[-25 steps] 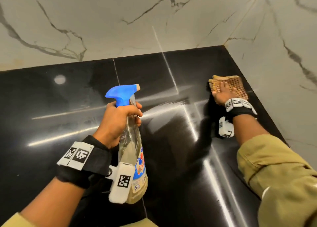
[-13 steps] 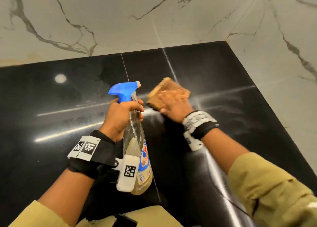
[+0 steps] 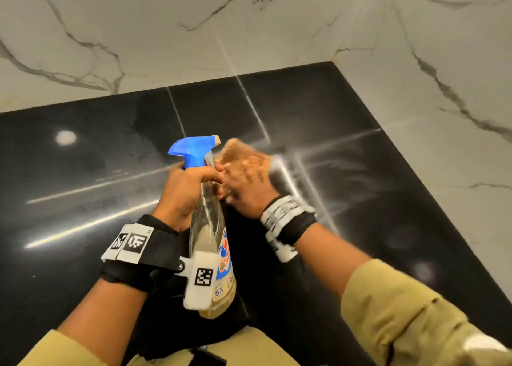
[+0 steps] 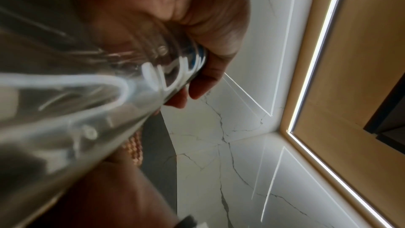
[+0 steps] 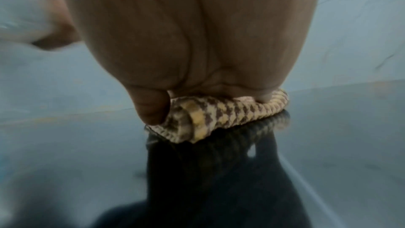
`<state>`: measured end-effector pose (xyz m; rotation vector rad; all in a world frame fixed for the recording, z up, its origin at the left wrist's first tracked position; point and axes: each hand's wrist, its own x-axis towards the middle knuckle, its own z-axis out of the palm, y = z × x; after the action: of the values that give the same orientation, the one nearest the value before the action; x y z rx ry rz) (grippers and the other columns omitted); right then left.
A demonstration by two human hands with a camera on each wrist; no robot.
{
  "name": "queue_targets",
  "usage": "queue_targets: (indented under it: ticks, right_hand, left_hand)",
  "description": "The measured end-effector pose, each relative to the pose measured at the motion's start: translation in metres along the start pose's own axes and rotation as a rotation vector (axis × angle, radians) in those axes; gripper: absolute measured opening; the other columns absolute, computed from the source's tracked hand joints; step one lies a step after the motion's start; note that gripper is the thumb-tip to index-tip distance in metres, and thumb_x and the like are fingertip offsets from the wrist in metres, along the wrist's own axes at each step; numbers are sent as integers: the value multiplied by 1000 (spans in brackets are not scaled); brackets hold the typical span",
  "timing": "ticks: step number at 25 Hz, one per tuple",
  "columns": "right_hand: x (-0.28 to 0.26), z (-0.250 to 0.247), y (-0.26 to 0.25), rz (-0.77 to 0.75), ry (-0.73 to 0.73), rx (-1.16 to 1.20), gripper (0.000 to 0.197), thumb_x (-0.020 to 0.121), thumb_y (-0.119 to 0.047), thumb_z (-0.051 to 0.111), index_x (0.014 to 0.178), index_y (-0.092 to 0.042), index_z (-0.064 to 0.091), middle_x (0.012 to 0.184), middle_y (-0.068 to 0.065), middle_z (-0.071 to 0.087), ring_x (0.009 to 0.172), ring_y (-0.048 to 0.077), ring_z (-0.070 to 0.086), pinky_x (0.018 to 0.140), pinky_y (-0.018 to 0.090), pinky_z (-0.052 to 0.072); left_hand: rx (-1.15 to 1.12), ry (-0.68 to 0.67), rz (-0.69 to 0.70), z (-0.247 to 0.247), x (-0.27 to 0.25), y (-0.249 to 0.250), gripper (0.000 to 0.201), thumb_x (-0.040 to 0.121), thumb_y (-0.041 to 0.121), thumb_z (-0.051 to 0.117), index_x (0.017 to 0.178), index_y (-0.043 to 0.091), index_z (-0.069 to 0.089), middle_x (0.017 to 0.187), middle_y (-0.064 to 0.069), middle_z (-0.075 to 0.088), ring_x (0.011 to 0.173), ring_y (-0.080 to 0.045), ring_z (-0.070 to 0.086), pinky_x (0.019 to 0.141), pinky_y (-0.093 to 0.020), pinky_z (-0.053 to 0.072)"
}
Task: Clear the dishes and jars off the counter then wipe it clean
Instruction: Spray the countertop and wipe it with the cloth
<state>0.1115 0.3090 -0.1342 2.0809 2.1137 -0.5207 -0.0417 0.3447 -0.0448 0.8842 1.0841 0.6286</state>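
Observation:
A clear spray bottle (image 3: pixel 210 241) with a blue trigger head (image 3: pixel 194 149) stands upright above the black counter (image 3: pixel 83 199). My left hand (image 3: pixel 191 191) grips its neck, and the left wrist view shows the fingers wrapped round the bottle (image 4: pixel 87 93). Just right of the bottle, my right hand (image 3: pixel 249 194) lies blurred on a folded brown-and-cream checked cloth (image 3: pixel 246 158). In the right wrist view the palm (image 5: pixel 197 41) presses the cloth (image 5: pixel 230 112) flat on the glossy counter (image 5: pixel 87 145), thumb at its left edge. The fingers are hidden behind the palm.
White marble walls (image 3: pixel 194 33) close the counter at the back and on the right (image 3: pixel 457 144), meeting in a corner. Wet streaks (image 3: pixel 346 158) shine on the counter right of the cloth. A wooden cabinet with a light strip (image 4: pixel 317 58) hangs above.
My right hand has swept the cloth from the right wall leftward across the counter, ending beside the bottle. The left hand has kept the bottle in about the same place.

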Motion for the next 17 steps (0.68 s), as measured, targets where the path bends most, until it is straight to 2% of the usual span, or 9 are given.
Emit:
queue_targets:
  ticks: [2, 4, 7, 8, 10, 12, 14, 16, 17]
  right_hand:
    - [-22, 12, -10, -48, -136, -27, 65, 98, -44, 39, 154, -32, 8, 163, -6, 1, 148, 27, -4, 116, 56, -5]
    - [-40, 7, 31, -9, -65, 3, 66, 95, -46, 42, 153, -30, 15, 162, -4, 11, 149, 27, 6, 118, 53, 1]
    - [-58, 5, 142, 348, 88, 27, 74, 80, -55, 31, 146, -21, 39, 153, 5, 36, 139, 32, 34, 115, 48, 21]
    - [-67, 3, 182, 483, 103, 23, 74, 82, -56, 29, 147, -20, 36, 154, 4, 34, 140, 32, 33, 116, 45, 21]
    - [-88, -2, 238, 756, 14, 150, 67, 95, -50, 30, 154, -21, 18, 161, -1, 13, 147, 33, 16, 120, 44, 10]
    - [-98, 0, 240, 898, -18, 235, 66, 99, -44, 34, 155, -25, 6, 162, -5, 1, 148, 36, 5, 118, 54, 7]
    - [-92, 12, 200, 750, -4, 116, 68, 96, -45, 38, 155, -24, 12, 162, 0, 7, 147, 37, 11, 117, 56, 10]
    - [-92, 26, 132, 453, 16, 78, 67, 90, -46, 41, 152, -25, 25, 160, 4, 20, 145, 36, 19, 116, 56, 12]
    - [-100, 33, 95, 310, 10, 84, 67, 89, -46, 41, 151, -28, 26, 160, 2, 21, 146, 34, 17, 116, 60, 8]
  left_hand:
    - [-19, -31, -27, 16, 2, -2, 12, 75, -6, 57, 79, 3, 63, 64, -12, 57, 51, -22, 53, 57, -32, 48]
    - [9, -51, -17, 26, 3, -6, 11, 75, -6, 58, 79, 3, 63, 64, -9, 58, 50, -21, 54, 58, -32, 48]
    - [47, -91, 33, 33, -3, -10, 10, 78, -8, 57, 84, 0, 61, 74, -8, 58, 51, -20, 54, 56, -32, 50]
    - [58, -103, 44, 35, -5, -11, 10, 79, -8, 57, 86, -1, 60, 76, -8, 59, 52, -20, 55, 56, -32, 50]
    - [88, -133, 51, 40, -10, -14, 11, 79, -8, 58, 89, -3, 61, 78, -8, 59, 53, -20, 55, 55, -32, 51]
    - [99, -168, 51, 47, -14, -16, 10, 77, -9, 59, 84, -2, 61, 78, -9, 59, 51, -21, 54, 56, -33, 49]
    - [102, -188, 40, 57, -13, -18, 11, 76, -10, 58, 77, 1, 60, 77, -9, 59, 50, -21, 53, 57, -34, 48]
    - [116, -222, 13, 70, -14, -22, 12, 76, -9, 58, 75, 3, 61, 73, -9, 57, 50, -21, 52, 58, -32, 47]
    - [120, -237, 0, 77, -15, -25, 12, 75, -9, 59, 75, 3, 62, 71, -10, 56, 50, -21, 52, 57, -31, 47]
